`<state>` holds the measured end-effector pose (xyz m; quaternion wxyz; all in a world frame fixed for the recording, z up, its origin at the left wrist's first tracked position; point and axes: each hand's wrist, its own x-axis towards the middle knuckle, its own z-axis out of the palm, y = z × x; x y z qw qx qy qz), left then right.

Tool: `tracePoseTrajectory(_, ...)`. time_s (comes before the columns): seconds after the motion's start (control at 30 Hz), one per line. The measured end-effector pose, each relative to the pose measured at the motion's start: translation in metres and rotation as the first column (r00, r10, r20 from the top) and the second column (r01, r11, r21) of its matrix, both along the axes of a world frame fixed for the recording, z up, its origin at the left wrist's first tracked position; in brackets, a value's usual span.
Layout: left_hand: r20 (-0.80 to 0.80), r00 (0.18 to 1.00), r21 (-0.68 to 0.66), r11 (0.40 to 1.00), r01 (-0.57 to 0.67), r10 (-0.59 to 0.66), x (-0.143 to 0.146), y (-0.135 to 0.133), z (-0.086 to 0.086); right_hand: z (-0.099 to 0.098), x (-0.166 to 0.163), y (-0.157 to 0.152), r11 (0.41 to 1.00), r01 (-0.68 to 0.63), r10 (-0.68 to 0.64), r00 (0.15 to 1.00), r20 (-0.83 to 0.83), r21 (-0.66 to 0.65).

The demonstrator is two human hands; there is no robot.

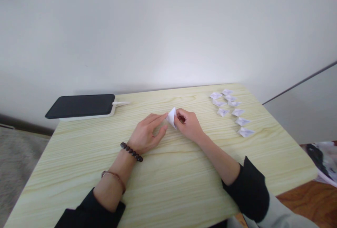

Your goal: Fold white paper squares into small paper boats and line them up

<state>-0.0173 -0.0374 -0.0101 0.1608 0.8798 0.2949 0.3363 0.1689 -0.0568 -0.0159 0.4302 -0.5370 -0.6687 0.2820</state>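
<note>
A small folded white paper (171, 117) is held just above the middle of the table. My right hand (189, 124) pinches its right side between thumb and fingers. From the other side, my left hand (147, 131) reaches in with fingers stretched out, the index fingertip touching the paper's left edge and the thumb apart below. Several small folded paper boats (223, 112) lie in two loose columns on the right part of the table, away from both hands.
The pale wood-grain table (168, 186) stands against a white wall (168, 31). At the back left a black-screened phone (81, 105) rests on a white block, with a white cable plug (121, 103) at its right end. Beyond the right edge is a bag-like bundle (325, 159).
</note>
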Motion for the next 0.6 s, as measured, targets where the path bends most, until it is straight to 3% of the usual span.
tracePoseTrajectory(0.27,-0.034,0.997,0.14,0.988,-0.062,0.068,0.0,0.005,-0.013,-0.001,-0.002,0.0,0.999,-0.043,0.044,0.998,0.039,-0.034)
tracePoseTrajectory(0.6,-0.068,0.997,0.176,0.984,-0.035,0.048,0.003,0.003,-0.01,0.003,-0.003,0.0,0.998,-0.046,0.049,0.995,0.092,-0.036)
